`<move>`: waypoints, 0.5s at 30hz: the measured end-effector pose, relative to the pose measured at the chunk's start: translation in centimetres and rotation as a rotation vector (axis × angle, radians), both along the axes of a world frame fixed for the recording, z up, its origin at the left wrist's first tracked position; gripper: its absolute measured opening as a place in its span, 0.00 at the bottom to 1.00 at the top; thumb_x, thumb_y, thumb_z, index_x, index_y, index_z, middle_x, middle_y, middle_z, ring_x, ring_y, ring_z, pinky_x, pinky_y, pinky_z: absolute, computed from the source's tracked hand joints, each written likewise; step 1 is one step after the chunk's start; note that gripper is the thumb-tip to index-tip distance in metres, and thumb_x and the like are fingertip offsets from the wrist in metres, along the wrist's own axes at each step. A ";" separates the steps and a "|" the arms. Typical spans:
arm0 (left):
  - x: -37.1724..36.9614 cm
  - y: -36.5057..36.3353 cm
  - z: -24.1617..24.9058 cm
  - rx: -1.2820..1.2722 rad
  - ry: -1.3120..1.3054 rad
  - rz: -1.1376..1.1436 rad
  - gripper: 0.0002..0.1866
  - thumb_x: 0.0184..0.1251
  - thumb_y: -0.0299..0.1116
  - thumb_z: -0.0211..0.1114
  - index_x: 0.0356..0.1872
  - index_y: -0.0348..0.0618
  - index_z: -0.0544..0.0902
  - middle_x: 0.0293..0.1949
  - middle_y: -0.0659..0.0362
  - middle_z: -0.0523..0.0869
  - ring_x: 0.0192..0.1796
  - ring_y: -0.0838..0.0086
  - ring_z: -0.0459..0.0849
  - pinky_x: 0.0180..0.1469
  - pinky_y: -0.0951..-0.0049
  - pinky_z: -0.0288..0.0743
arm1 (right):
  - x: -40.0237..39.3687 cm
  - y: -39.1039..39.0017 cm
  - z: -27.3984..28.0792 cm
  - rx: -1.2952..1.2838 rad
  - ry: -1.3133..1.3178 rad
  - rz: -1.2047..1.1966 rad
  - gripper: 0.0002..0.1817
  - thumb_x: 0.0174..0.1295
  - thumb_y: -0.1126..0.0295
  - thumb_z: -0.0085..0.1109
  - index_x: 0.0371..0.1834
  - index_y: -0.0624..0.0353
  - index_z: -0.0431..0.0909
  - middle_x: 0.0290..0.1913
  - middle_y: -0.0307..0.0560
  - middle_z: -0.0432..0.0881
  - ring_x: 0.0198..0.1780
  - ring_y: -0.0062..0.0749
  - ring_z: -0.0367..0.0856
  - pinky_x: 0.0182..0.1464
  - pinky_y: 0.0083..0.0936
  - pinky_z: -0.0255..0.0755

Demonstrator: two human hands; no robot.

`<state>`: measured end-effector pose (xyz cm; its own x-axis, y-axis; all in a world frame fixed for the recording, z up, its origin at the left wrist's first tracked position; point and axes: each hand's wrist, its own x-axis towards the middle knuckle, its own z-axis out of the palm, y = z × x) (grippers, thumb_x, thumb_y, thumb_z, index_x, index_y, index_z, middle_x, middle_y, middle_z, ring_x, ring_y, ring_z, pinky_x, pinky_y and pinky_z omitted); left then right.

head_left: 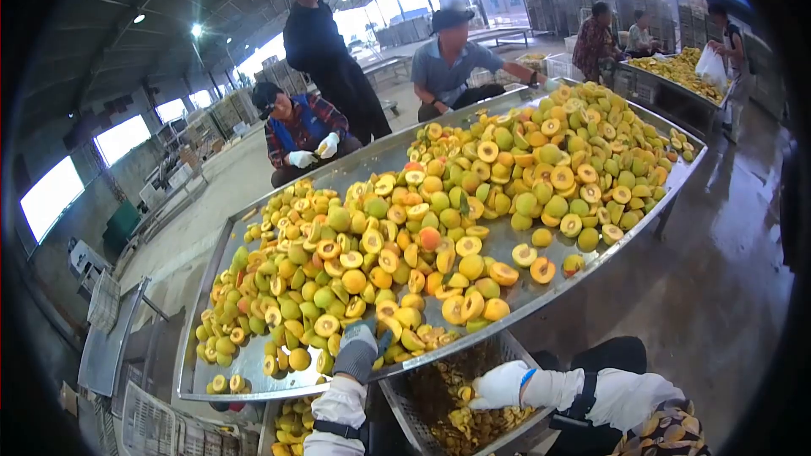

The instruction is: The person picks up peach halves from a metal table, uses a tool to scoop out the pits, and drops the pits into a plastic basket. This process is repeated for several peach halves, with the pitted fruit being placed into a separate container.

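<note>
My left hand (358, 350), in a grey and white glove, reaches over the near rim of the metal table (541, 297). Its fingers are stretched out among halved yellow-green peaches (328, 326). My right hand (500, 385), in a white glove, is lower, over a grey plastic crate (411, 422) under the table edge. Its fingers are drawn together and point down; I cannot tell what is in them. Brown and yellow fruit scraps (460, 429) lie in that crate. Many peach halves show cut faces, some with the stone inside.
Left of the scrap crate is a container with peach halves (291, 426), and a pale crate (160, 422) stands farther left. Across the table are a crouching person in white gloves (300, 139), a seated person (456, 63) and a standing person (325, 51). Another fruit table (667, 89) stands behind.
</note>
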<state>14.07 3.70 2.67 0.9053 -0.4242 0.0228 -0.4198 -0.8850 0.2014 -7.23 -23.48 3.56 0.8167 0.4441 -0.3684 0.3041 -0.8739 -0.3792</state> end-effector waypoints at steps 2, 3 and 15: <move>-0.1 -0.2 0.3 -0.041 0.067 0.023 0.29 0.59 0.55 0.70 0.55 0.47 0.82 0.45 0.45 0.88 0.51 0.48 0.85 0.53 0.51 0.78 | -0.1 0.1 0.3 -0.011 0.011 0.018 0.30 0.67 0.39 0.50 0.38 0.57 0.86 0.32 0.54 0.87 0.37 0.54 0.87 0.36 0.52 0.79; -0.4 -0.4 1.0 -0.026 0.046 -0.012 0.30 0.58 0.56 0.71 0.55 0.45 0.82 0.46 0.45 0.88 0.52 0.49 0.85 0.54 0.52 0.78 | -0.1 0.0 0.1 0.020 0.014 0.021 0.30 0.67 0.39 0.50 0.39 0.57 0.85 0.32 0.54 0.87 0.37 0.54 0.88 0.37 0.51 0.79; -5.2 -6.2 -1.8 -1.284 0.090 0.054 0.16 0.61 0.32 0.72 0.44 0.41 0.74 0.36 0.58 0.83 0.37 0.71 0.84 0.36 0.68 0.79 | 0.5 0.9 3.8 0.832 0.115 -0.316 0.28 0.70 0.45 0.51 0.43 0.66 0.76 0.15 0.50 0.76 0.17 0.43 0.79 0.21 0.38 0.73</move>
<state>8.86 -2.46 0.90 0.9403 -0.1067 0.3233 -0.3300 -0.0527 0.9425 -6.74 -22.55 7.34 0.9238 0.3652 -0.1148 0.0170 -0.3389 -0.9407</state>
